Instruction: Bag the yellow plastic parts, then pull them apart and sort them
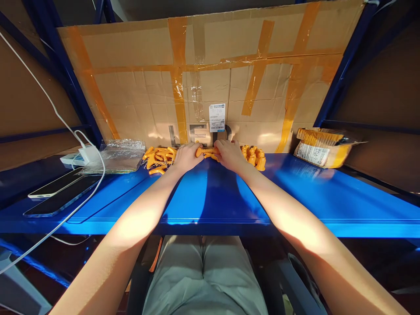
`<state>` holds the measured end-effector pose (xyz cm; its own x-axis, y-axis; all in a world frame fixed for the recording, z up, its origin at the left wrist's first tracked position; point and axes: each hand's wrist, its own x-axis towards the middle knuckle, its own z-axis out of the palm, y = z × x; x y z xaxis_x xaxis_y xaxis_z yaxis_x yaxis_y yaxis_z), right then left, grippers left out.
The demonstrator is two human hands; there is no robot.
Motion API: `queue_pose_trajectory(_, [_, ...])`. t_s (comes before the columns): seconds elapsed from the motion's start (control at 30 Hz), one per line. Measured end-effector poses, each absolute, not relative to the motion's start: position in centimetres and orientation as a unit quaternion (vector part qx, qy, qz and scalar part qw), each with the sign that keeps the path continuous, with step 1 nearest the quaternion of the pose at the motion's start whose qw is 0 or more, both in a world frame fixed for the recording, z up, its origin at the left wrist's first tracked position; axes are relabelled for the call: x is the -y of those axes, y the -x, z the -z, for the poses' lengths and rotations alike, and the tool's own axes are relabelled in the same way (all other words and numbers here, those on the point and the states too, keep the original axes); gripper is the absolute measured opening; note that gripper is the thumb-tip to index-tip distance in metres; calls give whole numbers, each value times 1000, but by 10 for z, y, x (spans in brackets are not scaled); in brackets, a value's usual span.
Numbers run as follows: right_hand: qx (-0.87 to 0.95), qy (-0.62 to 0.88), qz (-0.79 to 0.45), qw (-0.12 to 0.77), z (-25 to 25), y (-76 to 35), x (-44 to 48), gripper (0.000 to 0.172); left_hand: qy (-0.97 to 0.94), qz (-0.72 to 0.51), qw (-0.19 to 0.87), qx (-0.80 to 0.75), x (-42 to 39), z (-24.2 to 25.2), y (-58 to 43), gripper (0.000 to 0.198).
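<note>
Cardboard (147, 100) is lining the tabletop's (183, 201) back edge, where the left hand (187, 157) and right hand (230, 155) are gripping an orange piece (208, 151) between an orange pile (160, 155) and orange cluster (253, 157).

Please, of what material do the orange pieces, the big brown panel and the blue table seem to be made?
Orange pieces: probably plastic, smooth-looking, judging by their even colour and rounded shapes, though too small to be sure.
Brown panel: cardboard, dull, with creases and fold lines.
Blue table: likely painted metal, glossy, since its top shows reflections.
</note>
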<state>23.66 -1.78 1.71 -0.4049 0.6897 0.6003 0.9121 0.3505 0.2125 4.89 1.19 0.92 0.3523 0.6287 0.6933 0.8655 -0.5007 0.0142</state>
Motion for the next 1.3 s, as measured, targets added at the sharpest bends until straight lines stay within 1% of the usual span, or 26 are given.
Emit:
queue_pose_trajectory(0.1, [802,503,240,215,-16,-239,16,26,802,331,182,464,-12,-10,-48,31])
queue_pose_trajectory(0.23, [818,503,205,190,-12,-241,12,29,800,323,185,471,-14,-9,-46,29])
queue_pose_trajectory(0.33, [813,509,217,181,-13,-242,12,27,802,317,182,473,-14,-9,-47,29])
queue_pose_trajectory(0.5, [797,509,256,202,-16,-244,13,27,802,317,174,475,-11,-10,-49,29])
queue_pose_trajectory(0.77, [791,510,259,217,-17,-243,14,30,801,318,160,482,-11,-10,-51,29])
queue_pose_trajectory(0.9, [787,524,249,210,-21,-241,18,27,800,323,156,481,-9,-11,-51,29])
queue_pose_trajectory(1.07, [745,557,263,255,-23,-253,14,29,777,331,138,517,-9,-13,-44,29])
queue_pose_trajectory(1.2, [717,570,263,304,-24,-272,3,24,749,331,129,560,-17,-13,-33,32])
queue_pose_trajectory(1.3, [698,588,238,333,-25,-283,-4,26,725,341,126,585,-23,-13,-25,34])
